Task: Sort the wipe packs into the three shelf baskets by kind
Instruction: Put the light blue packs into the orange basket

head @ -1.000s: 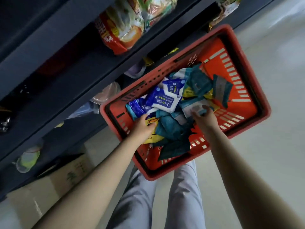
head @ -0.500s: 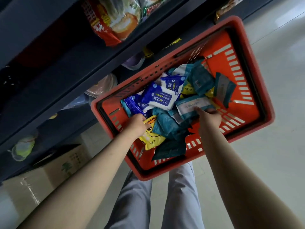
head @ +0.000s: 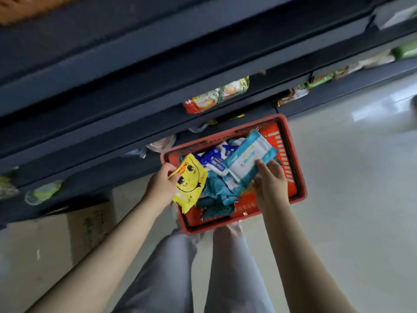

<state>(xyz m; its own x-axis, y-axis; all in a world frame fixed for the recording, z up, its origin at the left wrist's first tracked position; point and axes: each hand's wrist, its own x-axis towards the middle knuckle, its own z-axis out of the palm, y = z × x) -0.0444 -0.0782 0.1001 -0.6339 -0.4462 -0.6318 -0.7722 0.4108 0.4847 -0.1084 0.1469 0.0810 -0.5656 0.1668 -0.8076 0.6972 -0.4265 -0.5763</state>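
Observation:
A red shopping basket (head: 293,152) sits on the floor in front of my legs, holding several wipe packs. My left hand (head: 161,185) is shut on a yellow wipe pack (head: 190,182) with a duck face, lifted over the basket's left rim. My right hand (head: 269,180) grips a large teal-and-white wipe pack (head: 249,158), raised above the pile. Blue-and-white packs (head: 214,160) and dark teal packs (head: 222,192) lie loose in the basket. An orange shelf basket (head: 27,7) shows at the top left corner, blurred.
Dark blue shelving (head: 158,71) fills the upper half, with snack bags (head: 214,98) on a lower shelf. A cardboard box (head: 90,224) stands on the floor at the left. Pale floor (head: 361,199) spreads to the right.
Both hands have lifted packs out of the pile: the left raised the yellow pack, the right the teal-and-white one. The view has pulled back and up, showing more shelving.

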